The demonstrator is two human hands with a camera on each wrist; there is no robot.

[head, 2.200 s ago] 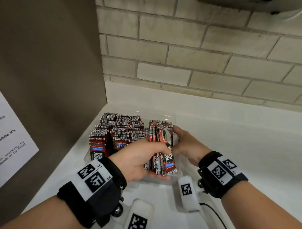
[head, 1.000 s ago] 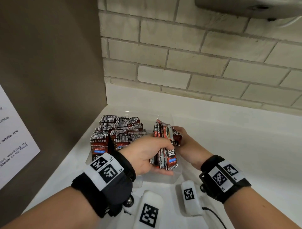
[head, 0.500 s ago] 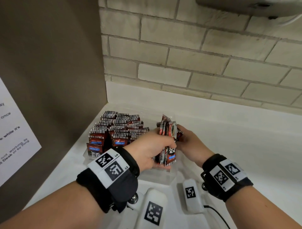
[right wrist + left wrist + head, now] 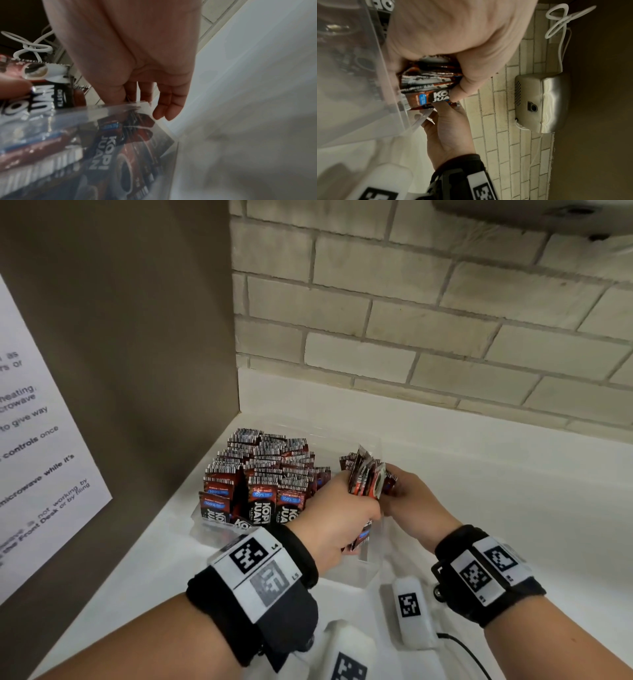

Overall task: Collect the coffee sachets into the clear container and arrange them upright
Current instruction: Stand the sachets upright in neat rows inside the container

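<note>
Left hand [image 4: 337, 510] grip clamped round glossy foil sachet bundle [image 4: 365, 478] | right hand [image 4: 412, 503] steadies bundle, grip unclear | rigid clear container [image 4: 356, 575], centre frame, holds upright sachets [image 4: 260, 474]

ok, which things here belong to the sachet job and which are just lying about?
Job:
- bundle of sachets, gripped by left hand, right hand at its far side
- standing sachets
- clear container

Lying about:
- paper notice
- metal wall unit
- white cable
</note>
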